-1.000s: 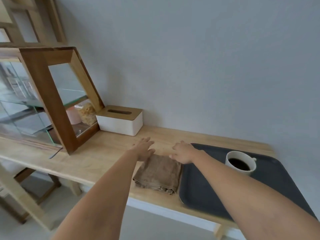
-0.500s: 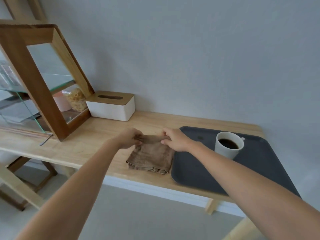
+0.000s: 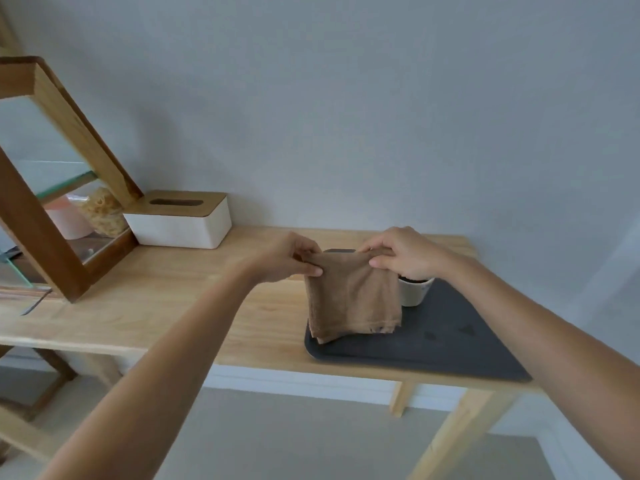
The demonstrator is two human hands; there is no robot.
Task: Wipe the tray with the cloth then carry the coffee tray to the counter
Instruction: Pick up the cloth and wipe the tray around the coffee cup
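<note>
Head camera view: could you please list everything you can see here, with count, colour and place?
cloth: one, brown, held up over the tray's left end
tray: one, dark grey, right part of the table
cup: one, white, on the tray, partly behind the cloth
tissue box: one, white with wooden lid, by the wall
display case: one, wood and glass, far left
table: one, light wood
left hand: pinching the cloth's top left corner
right hand: pinching the top right corner
</note>
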